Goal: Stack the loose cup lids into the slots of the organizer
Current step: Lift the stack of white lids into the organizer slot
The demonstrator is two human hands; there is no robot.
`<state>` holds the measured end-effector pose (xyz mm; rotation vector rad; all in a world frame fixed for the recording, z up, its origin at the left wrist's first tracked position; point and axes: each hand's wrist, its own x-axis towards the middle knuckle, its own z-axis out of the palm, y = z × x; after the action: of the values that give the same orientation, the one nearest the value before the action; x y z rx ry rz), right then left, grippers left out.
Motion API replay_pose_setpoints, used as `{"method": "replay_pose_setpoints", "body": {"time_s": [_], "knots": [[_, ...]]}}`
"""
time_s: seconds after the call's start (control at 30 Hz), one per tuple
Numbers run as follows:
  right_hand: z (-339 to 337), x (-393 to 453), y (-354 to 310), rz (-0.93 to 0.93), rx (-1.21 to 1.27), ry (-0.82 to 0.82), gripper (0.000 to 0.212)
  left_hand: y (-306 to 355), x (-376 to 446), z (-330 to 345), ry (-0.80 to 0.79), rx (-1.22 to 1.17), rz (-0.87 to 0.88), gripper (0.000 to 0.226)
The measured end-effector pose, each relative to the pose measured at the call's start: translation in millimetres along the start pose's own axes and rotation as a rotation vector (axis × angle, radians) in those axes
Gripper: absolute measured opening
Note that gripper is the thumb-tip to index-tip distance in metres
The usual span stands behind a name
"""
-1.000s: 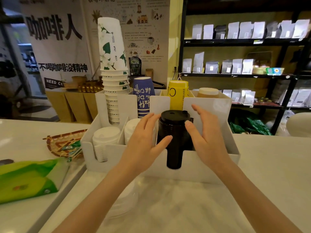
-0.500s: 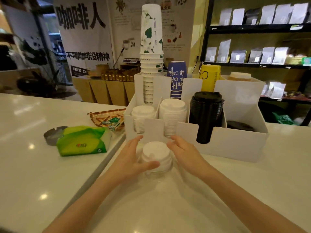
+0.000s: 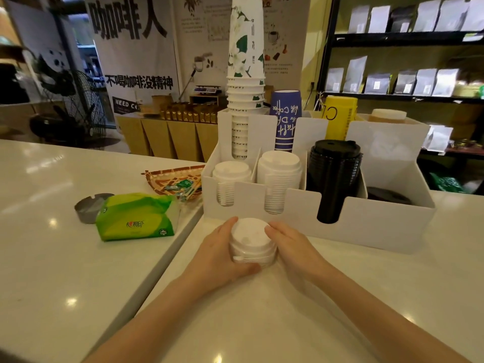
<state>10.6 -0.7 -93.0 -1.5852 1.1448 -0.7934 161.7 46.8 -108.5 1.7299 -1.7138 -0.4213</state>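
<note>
Loose lids [image 3: 252, 241]: short white stack, upright on the bench [image 3: 288, 310], just in front of the organizer [image 3: 366, 226], at about 6 o'clock from the two white-lid slots.

Grip: left hand [image 3: 222, 254] cups the stack's left side, thumb curled round the near base; right hand [image 3: 288, 243] presses flat on the right side. Both grips closed on the stack, which sits on the bench, not lifted.

Handling, judged: thin moulded plastic, very light, smooth and slippery. Nested loosely, one edge at the near left sticks out, so the stack may shear or splay if squeezed high. Walls flex; a hard pinch could deform rims.

Where to hold: low, at opposite sides, one thumb under the bottom lid to carry the column.

Slots: small white lids [image 3: 230, 172] at 11 o'clock, larger white lids [image 3: 279, 163] at 12, black lids [image 3: 334, 163] at 1. Which white slot matches: cannot tell.
</note>
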Motion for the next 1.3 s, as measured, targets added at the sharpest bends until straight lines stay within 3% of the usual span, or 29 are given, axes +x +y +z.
{"method": "replay_pose_setpoints", "body": {"time_s": [0.2,0.57,0.87,1.0,1.3], "knots": [[-5.2,-0.8,-13.5,-0.108,0.001,-0.035,0.022,3.1,-2.7,-11.7,0.172,-0.116,0.047,0.088],[-27.5,38.9,-88.5,-0.489,-0.183,0.006,0.034,27.9,43.5,-59.4,0.498,-0.045,0.212,0.082],[-31.4,113.2,-127.3,-0.49,-0.387,-0.011,0.039,32.3,112.2,-80.8,0.539,0.026,0.082,0.066],[-26.8,131.7,-119.7,-0.468,-0.65,-0.005,0.039,21.9,123.2,-74.0,0.496,0.067,0.022,0.066],[-24.1,130.5,-119.2,-0.447,-0.932,-0.071,0.038,8.3,124.9,-71.4,0.404,0.242,-0.062,0.068]]}}
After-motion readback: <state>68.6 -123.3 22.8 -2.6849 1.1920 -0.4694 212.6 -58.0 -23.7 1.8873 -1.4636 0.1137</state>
